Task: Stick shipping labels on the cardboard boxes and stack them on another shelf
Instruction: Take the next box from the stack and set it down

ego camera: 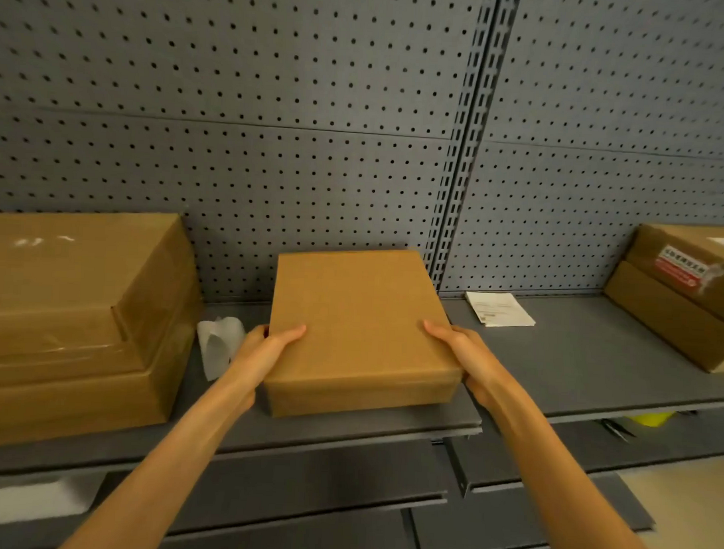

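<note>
Hands left [272,343] and right [462,353] clamp plain cardboard box [360,328] by its sides, thumbs on top, over grey shelf [597,367]; flaps closed, contents hidden.

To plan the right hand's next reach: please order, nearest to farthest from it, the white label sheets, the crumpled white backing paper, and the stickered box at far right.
From the right hand:
1. White label sheets, just behind it.
2. Crumpled white backing paper, left, past the held box.
3. Stickered brown cardboard box, far right.

Both arms extended forward, left hand [272,345] and right hand [458,351] gripping
</note>
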Demonstrator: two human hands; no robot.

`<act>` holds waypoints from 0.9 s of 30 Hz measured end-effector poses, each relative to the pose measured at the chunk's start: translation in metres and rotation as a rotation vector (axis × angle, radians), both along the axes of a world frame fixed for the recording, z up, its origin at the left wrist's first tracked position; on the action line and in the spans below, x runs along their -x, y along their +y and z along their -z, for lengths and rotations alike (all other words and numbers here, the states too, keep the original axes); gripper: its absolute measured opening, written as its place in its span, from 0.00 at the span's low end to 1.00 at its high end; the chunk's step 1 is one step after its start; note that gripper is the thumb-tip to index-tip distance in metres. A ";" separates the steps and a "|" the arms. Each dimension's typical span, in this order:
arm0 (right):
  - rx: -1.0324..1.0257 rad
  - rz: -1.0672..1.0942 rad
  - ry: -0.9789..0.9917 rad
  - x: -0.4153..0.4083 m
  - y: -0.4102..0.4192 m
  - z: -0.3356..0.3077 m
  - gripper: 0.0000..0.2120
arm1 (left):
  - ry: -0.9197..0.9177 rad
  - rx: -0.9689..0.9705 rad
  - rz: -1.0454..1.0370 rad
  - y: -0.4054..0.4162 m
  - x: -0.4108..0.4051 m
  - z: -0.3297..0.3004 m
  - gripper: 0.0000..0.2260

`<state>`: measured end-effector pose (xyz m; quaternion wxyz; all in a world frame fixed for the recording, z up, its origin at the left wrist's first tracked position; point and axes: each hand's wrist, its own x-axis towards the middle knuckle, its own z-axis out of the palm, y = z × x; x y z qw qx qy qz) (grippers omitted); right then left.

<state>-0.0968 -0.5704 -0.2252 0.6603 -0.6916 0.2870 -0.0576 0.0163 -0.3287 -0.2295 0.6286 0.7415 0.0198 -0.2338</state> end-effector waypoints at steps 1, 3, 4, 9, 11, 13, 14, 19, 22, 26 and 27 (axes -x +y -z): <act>-0.007 -0.001 0.010 -0.003 -0.002 0.001 0.22 | 0.007 -0.008 0.001 -0.001 -0.002 0.001 0.28; -0.024 0.000 0.028 -0.010 -0.007 0.002 0.20 | 0.011 -0.022 0.000 -0.005 -0.008 0.003 0.27; -0.033 0.000 0.036 -0.013 -0.010 0.003 0.20 | 0.014 -0.024 -0.003 -0.006 -0.010 0.003 0.27; -0.035 -0.027 0.087 -0.027 -0.025 0.007 0.16 | -0.001 -0.056 -0.005 -0.016 -0.018 0.004 0.28; -0.019 -0.055 0.106 -0.029 -0.030 0.009 0.15 | -0.032 -0.099 -0.007 -0.019 -0.021 0.005 0.29; -0.009 -0.083 0.118 -0.031 -0.033 0.011 0.14 | -0.050 -0.140 -0.001 -0.020 -0.024 0.006 0.30; -0.004 -0.091 0.124 -0.032 -0.034 0.011 0.14 | -0.051 -0.149 0.003 -0.019 -0.024 0.007 0.30; 0.015 -0.093 0.155 -0.037 -0.037 0.010 0.14 | -0.035 -0.166 0.011 -0.020 -0.026 0.008 0.29; 0.032 -0.114 0.182 -0.038 -0.042 0.011 0.18 | -0.023 -0.172 0.025 -0.020 -0.025 0.004 0.29; 0.092 -0.160 0.194 -0.039 -0.050 0.010 0.26 | -0.218 -0.358 0.018 -0.022 -0.031 -0.002 0.37; 0.122 -0.151 0.180 -0.040 -0.052 0.008 0.27 | -0.317 -0.439 0.025 -0.026 -0.032 -0.005 0.36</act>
